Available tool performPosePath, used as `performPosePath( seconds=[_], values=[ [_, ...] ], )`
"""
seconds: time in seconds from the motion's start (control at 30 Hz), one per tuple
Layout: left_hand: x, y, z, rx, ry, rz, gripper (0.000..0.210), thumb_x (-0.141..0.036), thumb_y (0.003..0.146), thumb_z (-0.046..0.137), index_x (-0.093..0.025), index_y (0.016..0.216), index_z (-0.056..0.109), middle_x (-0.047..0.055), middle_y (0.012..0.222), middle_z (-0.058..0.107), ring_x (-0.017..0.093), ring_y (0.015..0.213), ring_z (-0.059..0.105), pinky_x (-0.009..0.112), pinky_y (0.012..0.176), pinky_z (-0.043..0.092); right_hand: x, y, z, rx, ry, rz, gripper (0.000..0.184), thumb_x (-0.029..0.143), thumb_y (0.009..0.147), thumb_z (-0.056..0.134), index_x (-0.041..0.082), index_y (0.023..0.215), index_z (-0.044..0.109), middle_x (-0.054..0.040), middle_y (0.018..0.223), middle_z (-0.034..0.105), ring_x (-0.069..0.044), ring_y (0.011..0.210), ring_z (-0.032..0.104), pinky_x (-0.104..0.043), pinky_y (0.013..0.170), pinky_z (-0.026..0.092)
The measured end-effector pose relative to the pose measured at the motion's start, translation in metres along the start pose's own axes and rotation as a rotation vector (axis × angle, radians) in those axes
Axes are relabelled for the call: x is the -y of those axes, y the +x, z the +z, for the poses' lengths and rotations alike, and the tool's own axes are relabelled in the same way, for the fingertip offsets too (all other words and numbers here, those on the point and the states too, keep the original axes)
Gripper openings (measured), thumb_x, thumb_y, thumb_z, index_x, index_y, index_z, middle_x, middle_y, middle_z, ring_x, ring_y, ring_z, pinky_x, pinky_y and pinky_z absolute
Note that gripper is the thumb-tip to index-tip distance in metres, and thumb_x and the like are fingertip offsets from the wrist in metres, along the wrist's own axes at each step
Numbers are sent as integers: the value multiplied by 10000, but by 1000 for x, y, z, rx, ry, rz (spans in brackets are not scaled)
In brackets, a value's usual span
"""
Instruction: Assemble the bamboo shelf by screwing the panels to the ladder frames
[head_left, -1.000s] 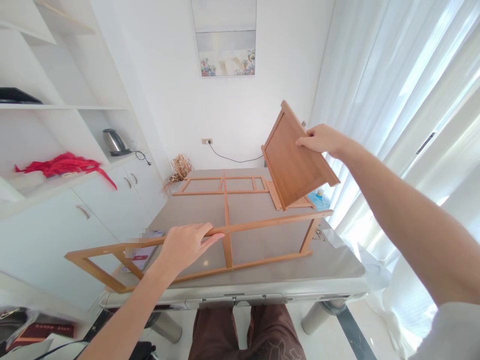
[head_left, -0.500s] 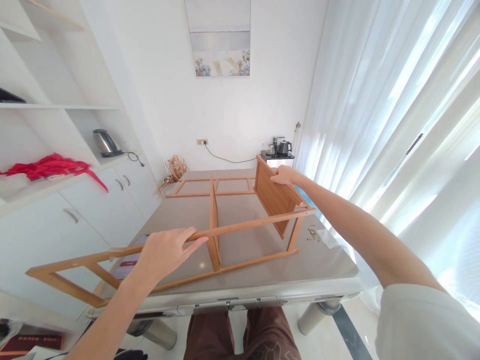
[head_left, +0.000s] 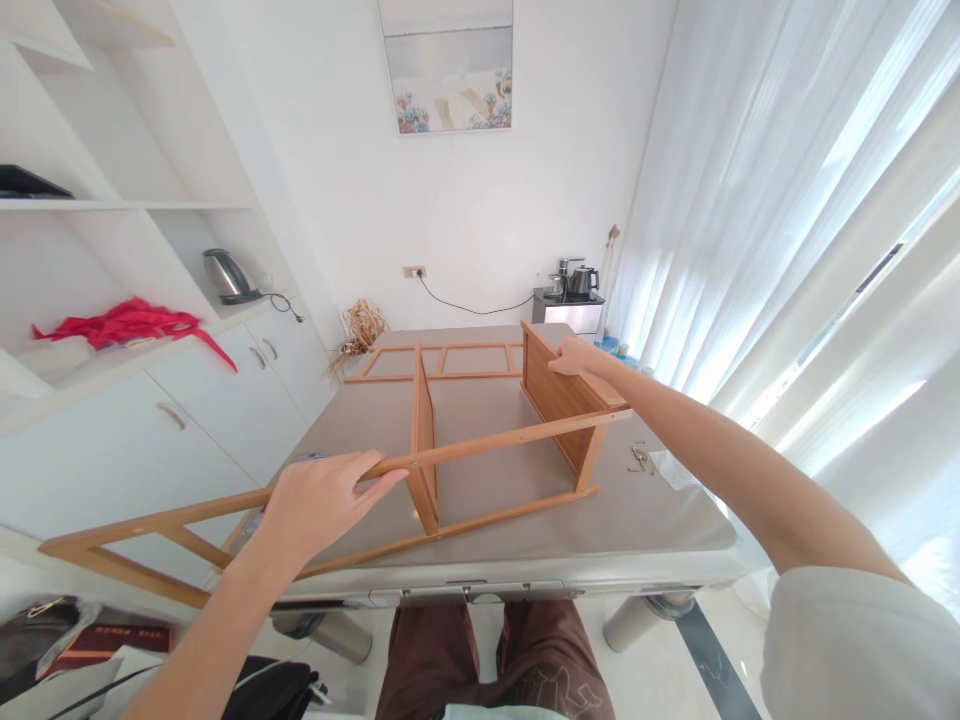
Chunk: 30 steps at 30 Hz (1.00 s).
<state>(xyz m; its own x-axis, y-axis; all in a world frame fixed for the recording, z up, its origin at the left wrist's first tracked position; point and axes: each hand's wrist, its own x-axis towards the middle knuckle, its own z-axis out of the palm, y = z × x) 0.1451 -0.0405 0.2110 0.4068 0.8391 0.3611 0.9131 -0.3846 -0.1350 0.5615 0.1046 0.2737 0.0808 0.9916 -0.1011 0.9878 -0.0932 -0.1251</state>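
A wooden side frame [head_left: 480, 447] with long rails stands on its edge along the front of the table. My left hand [head_left: 322, 505] is closed around its upper rail, beside a wooden crosspiece board [head_left: 425, 430] that runs back from the frame. At the frame's right end, my right hand [head_left: 579, 360] grips the top edge of a wooden shelf panel [head_left: 551, 385], thumb on the near face. The panel stands on edge, its near end at the frame's end bar; whether they touch I cannot tell. Farther back lies a second wooden frame [head_left: 442, 376], flat on the table.
Several screws [head_left: 640, 458] lie on the table [head_left: 487, 400] right of the frame, near a clear plastic bag [head_left: 675, 468]. A coffee maker [head_left: 574, 278] stands behind, dried plants [head_left: 363, 328] at the back left. White curtains [head_left: 720, 200] hang at the right.
My right hand has brought the shelf panel's near end in line with the frame's end bar; its lower corner stuck out before. My left hand keeps its hold. The view has shifted slightly.
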Motion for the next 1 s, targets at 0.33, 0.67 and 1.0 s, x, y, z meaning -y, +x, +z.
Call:
performPosePath(
  seconds=[0.33, 0.67, 1.0],
  values=[
    [13, -12, 0, -30, 54, -32, 498, -667, 1008, 438, -246, 825, 630, -7, 614, 607, 190, 602, 597, 295, 552, 216, 17, 0, 1, 162, -37, 50, 348, 407, 1002, 639, 168, 1255, 644, -91, 1250, 661, -214, 1061, 674, -407, 909, 591],
    [8, -12, -1, -8, 97, -64, 468, -651, 998, 468, -254, 832, 652, -3, 618, 621, 202, 600, 613, 312, 535, 253, 8, -8, 2, 237, -15, 46, 363, 417, 1005, 631, 171, 1273, 635, -95, 1270, 653, -219, 1079, 668, -423, 925, 585],
    [-79, 25, -21, -395, -132, 339, 464, -470, 1016, 582, -214, 1398, 521, 127, 1440, 613, 297, 1296, 583, 453, 1081, 461, 2, -10, 13, 169, 35, 35, 386, 420, 996, 646, 150, 1272, 633, -92, 1244, 660, -224, 1063, 676, -422, 908, 591]
  ],
)
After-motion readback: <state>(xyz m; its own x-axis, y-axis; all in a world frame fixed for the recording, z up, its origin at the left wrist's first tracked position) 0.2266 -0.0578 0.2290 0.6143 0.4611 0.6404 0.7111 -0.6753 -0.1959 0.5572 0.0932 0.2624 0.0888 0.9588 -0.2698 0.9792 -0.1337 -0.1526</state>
